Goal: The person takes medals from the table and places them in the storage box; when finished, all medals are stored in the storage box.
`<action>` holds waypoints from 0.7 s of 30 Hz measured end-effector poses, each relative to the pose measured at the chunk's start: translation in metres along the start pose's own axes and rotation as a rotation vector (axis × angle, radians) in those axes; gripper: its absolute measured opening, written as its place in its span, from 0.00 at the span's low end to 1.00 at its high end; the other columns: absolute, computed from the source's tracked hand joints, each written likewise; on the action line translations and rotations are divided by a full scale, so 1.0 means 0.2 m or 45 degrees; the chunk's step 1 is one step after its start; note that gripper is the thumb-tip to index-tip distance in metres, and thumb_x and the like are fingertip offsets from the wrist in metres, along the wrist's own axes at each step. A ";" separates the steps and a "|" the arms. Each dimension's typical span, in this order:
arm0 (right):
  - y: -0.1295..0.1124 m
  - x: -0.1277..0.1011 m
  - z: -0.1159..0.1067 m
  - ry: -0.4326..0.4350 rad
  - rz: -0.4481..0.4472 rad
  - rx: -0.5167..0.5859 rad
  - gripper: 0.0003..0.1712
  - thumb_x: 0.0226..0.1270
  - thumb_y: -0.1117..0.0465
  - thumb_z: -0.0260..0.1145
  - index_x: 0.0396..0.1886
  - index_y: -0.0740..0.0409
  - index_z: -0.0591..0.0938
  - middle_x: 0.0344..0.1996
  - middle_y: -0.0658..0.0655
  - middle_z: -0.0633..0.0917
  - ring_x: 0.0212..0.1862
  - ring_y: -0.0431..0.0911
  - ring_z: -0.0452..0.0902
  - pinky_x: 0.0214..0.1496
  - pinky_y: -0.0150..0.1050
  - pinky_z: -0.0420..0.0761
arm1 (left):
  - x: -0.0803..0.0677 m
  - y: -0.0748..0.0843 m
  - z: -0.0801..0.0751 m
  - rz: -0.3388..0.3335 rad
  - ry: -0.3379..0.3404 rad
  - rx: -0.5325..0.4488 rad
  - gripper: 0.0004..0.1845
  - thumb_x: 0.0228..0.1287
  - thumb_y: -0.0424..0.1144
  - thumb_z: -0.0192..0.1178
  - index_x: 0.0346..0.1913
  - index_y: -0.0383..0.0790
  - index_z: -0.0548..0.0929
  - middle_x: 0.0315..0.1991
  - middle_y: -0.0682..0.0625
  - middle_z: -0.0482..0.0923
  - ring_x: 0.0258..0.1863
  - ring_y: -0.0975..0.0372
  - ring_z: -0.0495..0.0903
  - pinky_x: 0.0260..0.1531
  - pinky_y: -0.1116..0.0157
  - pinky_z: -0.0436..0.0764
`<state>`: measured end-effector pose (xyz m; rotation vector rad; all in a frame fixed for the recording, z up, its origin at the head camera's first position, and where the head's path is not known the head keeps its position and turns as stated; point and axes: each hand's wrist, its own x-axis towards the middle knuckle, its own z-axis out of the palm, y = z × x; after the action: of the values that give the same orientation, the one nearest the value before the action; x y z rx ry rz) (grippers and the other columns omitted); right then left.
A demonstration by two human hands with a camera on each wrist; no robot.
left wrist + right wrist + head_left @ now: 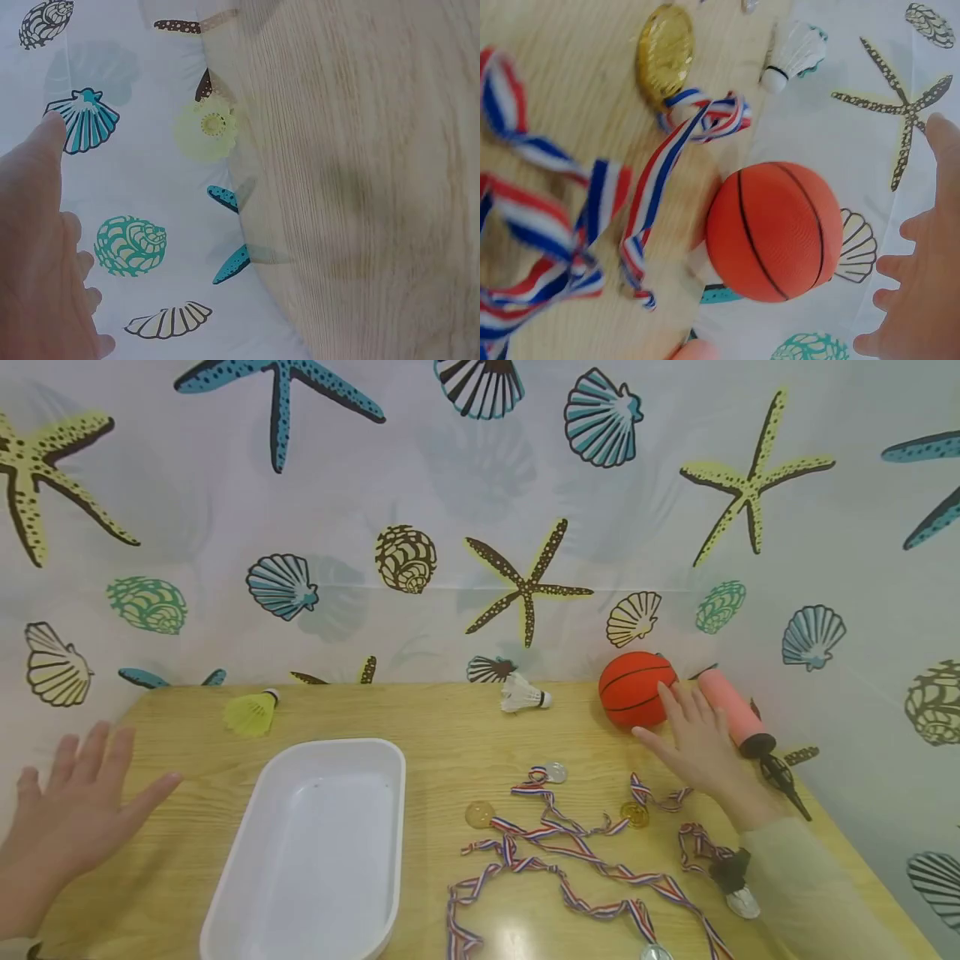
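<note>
My left hand (75,810), fingers straight and spread, hovers at the left side of the table with nothing in it. My right hand (697,739) is also spread and holds nothing; it hangs beside a small orange basketball (630,687). In the right wrist view a gap shows between that hand (922,262) and the ball (774,231). Just right of these fingers lies a pink hand pump (729,706) with a black end. Below the hand, medals such as a gold one (634,815) lie with tangled striped ribbons (600,860).
A white plastic tray (318,852) stands left of the middle. Behind it lies a yellow shuttlecock (251,713), and a white shuttlecock (521,694) sits left of the ball. A shell-and-starfish cloth (420,468) borders the table at the back and right.
</note>
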<state>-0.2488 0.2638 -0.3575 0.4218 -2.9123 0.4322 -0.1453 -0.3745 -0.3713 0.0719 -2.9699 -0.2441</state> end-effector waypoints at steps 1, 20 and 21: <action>-0.02 0.00 0.00 -0.008 -0.003 0.009 0.50 0.64 0.34 0.48 0.72 0.63 0.48 0.69 0.70 0.48 0.68 0.65 0.34 0.62 0.67 0.33 | 0.00 0.01 0.00 0.019 0.009 -0.006 0.49 0.66 0.63 0.41 0.69 0.29 0.31 0.66 0.25 0.27 0.62 0.37 0.19 0.51 0.35 0.20; -0.43 0.07 0.06 -0.113 -0.357 0.314 0.42 0.64 0.42 0.57 0.70 0.61 0.57 0.65 0.62 0.63 0.66 0.56 0.55 0.65 0.53 0.57 | -0.06 0.12 0.11 0.446 0.032 -0.314 0.40 0.68 0.45 0.51 0.70 0.28 0.42 0.69 0.30 0.41 0.68 0.42 0.35 0.63 0.48 0.27; -0.45 0.07 0.07 -0.126 -0.370 0.314 0.41 0.64 0.42 0.57 0.69 0.60 0.59 0.64 0.62 0.64 0.65 0.55 0.56 0.64 0.53 0.59 | -0.07 0.13 0.12 0.450 0.025 -0.333 0.39 0.68 0.45 0.51 0.70 0.29 0.43 0.69 0.30 0.41 0.68 0.42 0.36 0.63 0.48 0.27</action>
<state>-0.2376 0.1730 -0.3446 0.9105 -2.8323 0.7445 -0.1368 -0.3446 -0.3928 -0.4719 -2.8344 -0.5727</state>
